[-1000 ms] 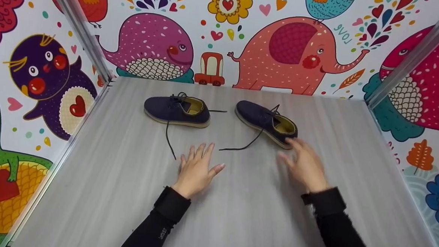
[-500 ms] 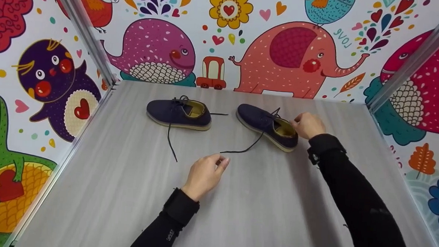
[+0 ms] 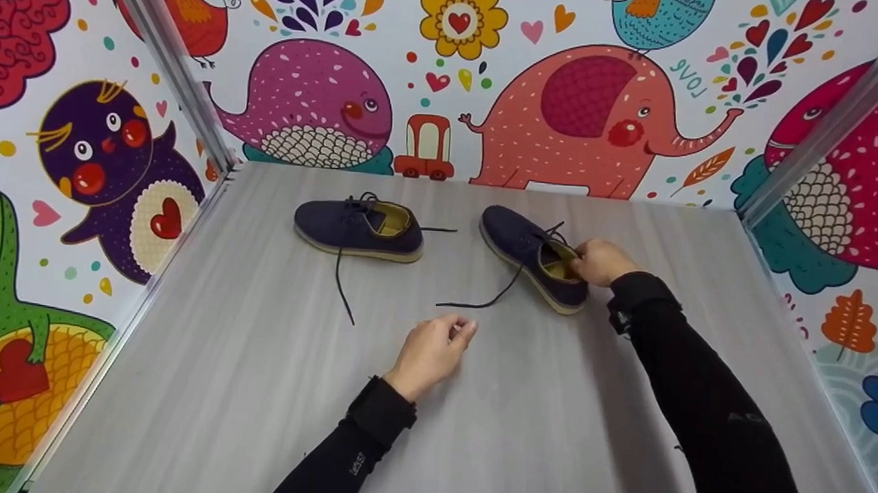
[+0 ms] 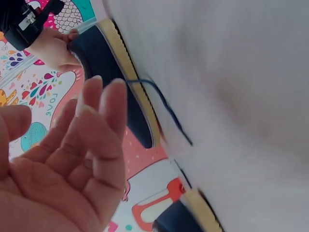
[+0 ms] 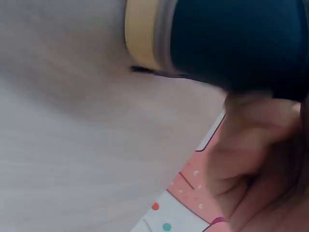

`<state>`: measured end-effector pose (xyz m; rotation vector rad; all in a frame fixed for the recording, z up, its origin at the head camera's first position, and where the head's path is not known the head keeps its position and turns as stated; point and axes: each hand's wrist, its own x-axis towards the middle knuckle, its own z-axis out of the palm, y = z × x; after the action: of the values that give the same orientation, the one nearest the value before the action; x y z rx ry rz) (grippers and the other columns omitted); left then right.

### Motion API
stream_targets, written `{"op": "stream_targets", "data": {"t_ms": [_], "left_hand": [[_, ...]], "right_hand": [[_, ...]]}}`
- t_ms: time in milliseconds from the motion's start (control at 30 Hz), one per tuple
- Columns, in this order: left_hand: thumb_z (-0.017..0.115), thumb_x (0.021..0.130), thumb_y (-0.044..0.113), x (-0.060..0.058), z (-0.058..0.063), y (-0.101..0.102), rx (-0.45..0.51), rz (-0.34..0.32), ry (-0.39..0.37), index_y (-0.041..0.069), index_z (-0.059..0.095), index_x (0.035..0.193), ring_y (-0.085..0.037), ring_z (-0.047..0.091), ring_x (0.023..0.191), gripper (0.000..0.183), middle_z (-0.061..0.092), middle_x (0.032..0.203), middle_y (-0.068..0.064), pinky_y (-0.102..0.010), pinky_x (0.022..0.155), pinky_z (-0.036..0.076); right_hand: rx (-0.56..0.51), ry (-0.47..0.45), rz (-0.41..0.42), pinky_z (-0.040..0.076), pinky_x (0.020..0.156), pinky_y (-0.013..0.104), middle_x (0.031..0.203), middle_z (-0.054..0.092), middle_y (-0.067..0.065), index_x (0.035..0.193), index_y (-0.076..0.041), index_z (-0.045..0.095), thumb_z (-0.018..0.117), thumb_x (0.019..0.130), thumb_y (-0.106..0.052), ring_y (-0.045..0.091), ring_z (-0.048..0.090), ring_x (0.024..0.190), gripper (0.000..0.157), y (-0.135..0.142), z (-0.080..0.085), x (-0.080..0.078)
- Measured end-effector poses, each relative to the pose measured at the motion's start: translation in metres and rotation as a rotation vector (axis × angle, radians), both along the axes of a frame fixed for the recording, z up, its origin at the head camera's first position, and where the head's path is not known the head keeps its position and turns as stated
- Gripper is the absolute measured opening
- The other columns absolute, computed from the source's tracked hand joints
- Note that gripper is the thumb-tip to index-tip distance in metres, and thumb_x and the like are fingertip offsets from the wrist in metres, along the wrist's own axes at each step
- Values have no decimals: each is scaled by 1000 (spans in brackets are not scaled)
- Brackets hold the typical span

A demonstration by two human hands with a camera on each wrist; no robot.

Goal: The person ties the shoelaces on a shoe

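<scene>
Two navy lace-up shoes with tan soles and yellowish linings are on the grey table. My right hand grips the collar of the right shoe at its heel end, also seen in the right wrist view, where the curled fingers lie along the dark upper. One loose lace of that shoe trails toward the front. Behind its end hangs my left hand, fingers loosely curled and holding nothing; its palm side shows in the left wrist view. To the left sits the other shoe, toe pointing left, laces untied.
The grey wood-grain table is bordered by printed panels with cartoon animals. Metal corner posts rise at the back left and back right. The left shoe's lace lies across the table toward the front.
My right hand went from the front of the right shoe's heel to its far side and gripped the collar; the shoe has turned slightly. My left hand's spread fingers curled and shifted right.
</scene>
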<state>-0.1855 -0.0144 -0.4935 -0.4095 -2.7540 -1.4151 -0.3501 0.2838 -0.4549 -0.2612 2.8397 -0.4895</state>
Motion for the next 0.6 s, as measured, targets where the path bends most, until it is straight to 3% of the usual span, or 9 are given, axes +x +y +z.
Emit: {"op": "stream_targets", "data": {"t_ms": [100, 167, 233, 400, 500, 600], "left_hand": [[49, 105, 36, -6, 0, 9, 57, -5, -60, 5, 67, 116, -9, 56, 62, 37, 66, 75, 7, -29, 61, 46], [48, 105, 37, -10, 1, 16, 98, -5, -101, 4, 66, 121, -9, 56, 60, 40, 66, 73, 7, -29, 61, 47], [47, 105, 40, -15, 3, 24, 139, -4, -139, 5, 67, 115, -9, 54, 57, 41, 65, 70, 6, -28, 60, 45], [43, 103, 51, -29, 14, 40, 232, 3, -261, 9, 60, 93, -13, 50, 46, 47, 58, 64, 1, -26, 50, 42], [39, 101, 59, -35, 20, 45, 221, 6, -310, 7, 57, 95, -17, 53, 44, 56, 59, 66, -3, -27, 48, 43], [38, 98, 65, -39, 21, 47, 180, 27, -308, 9, 56, 101, -23, 57, 50, 60, 61, 70, -6, -30, 50, 44]], "right_hand": [[-36, 55, 75, 48, 74, 45, 81, 63, 14, 94, 8, 66, 52, 95, -8, 29, 57, 75, 21, -5, -2, 5], [-67, 82, 68, 46, 69, 43, 75, 58, 10, 85, 4, 62, 50, 96, -7, 27, 54, 70, 19, -10, -3, 12], [-98, 97, 41, 45, 62, 39, 72, 56, 8, 81, 1, 60, 49, 97, -7, 25, 53, 64, 20, -15, -3, 20], [-235, 64, -65, 43, 48, 29, 65, 58, 7, 96, 3, 65, 44, 98, -10, 16, 54, 49, 25, -32, 3, 51], [-319, 75, -110, 42, 42, 28, 58, 57, 6, 108, 4, 66, 43, 97, -10, 15, 52, 42, 29, -43, 8, 73], [-364, 115, -135, 41, 38, 29, 55, 56, 5, 112, 5, 66, 44, 96, -9, 16, 50, 38, 30, -52, 10, 96]]}}
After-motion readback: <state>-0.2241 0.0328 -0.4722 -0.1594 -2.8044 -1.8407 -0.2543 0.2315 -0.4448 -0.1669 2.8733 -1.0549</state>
